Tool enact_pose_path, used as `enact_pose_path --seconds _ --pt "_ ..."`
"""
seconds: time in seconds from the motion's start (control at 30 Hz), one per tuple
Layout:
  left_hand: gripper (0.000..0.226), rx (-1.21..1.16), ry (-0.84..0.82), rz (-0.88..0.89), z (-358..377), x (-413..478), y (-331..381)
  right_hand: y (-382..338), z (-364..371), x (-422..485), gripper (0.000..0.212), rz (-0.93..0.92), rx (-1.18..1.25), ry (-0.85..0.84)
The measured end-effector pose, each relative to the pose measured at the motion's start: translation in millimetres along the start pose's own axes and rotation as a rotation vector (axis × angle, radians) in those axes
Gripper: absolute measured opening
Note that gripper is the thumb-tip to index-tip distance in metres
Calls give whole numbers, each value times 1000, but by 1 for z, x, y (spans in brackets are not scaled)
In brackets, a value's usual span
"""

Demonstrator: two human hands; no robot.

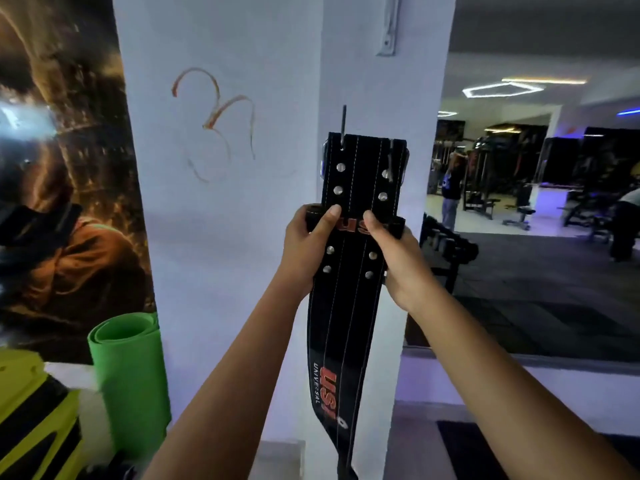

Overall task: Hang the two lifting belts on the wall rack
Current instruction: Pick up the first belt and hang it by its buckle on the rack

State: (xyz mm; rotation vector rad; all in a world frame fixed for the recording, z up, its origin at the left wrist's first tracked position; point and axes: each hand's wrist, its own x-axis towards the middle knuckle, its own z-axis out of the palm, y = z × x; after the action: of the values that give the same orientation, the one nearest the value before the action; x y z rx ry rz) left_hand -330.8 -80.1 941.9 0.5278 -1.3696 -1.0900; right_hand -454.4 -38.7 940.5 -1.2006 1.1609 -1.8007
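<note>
Pinching the black lifting belt [349, 271] mid-frame, left hand [306, 251] and right hand [398, 261] fingers [330, 220] curled round its side edges, top on a wall hook [344, 124].

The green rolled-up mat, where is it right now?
In the head view, the green rolled mat stands upright at lower left, against the white pillar, left of the black lifting belt and beside a yellow and black object.

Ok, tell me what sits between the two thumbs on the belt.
In the head view, only the black belt itself: its stitched middle strip with red lettering spans the gap between left hand and right hand.
</note>
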Motion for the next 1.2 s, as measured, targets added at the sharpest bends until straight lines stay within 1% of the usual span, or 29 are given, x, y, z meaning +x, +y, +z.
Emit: enact_pose_path --seconds 0.1,0.17,0.27,0.33,0.4,0.5,0.6,0.67,0.73,0.77,0.8,0.87,0.97,1.07,1.13,1.2 --pt "30 -25 -62 24 27 7 7 -21 -15 5 37 -23 44 139" --pt "32 -29 -102 12 39 5 1 -38 -22 9 32 -77 11 219" --pt "29 22 -212 -139 46 -10 -27 -60 -25 17 23 -136 -47 258" --pt "28 64 -258 -231 42 -24 -46 -70 -25 21 20 -168 -42 252" --pt "29 77 -294 -249 42 -25 -48 -80 -27 26 18 -205 -40 244" --pt "29 3 -266 -182 48 0 -19 -91 -29 32 18 -242 -24 233" --pt "24 -45 -297 -147 50 14 -3 -98 -29 34 27 -269 -12 243" --pt "26 -27 -354 -224 45 2 -20 -102 -28 34 29 -275 8 235" --pt "27 19 -447 -323 36 -18 -47 -104 -28 33 31 -266 11 243" --pt "27 30 -497 -356 31 -27 -60 -105 -29 33 31 -262 11 248" --pt "27 28 -530 -378 26 -33 -71 -105 -30 34 25 -262 13 247" --pt "23 0 -530 -397 20 -38 -79 -103 -31 34 13 -255 18 228" --pt "19 -18 -492 -360 21 -30 -73 -101 -31 34 13 -249 2 220" --pt "24 -12 -478 -318 23 -20 -68 -103 -29 32 13 -241 -26 200" --pt "26 -2 -468 -324 21 -21 -73 -104 -29 32 14 -239 -21 175" --pt "21 59 -494 -340 15 -29 -87 -103 -29 31 16 -243 -12 158"
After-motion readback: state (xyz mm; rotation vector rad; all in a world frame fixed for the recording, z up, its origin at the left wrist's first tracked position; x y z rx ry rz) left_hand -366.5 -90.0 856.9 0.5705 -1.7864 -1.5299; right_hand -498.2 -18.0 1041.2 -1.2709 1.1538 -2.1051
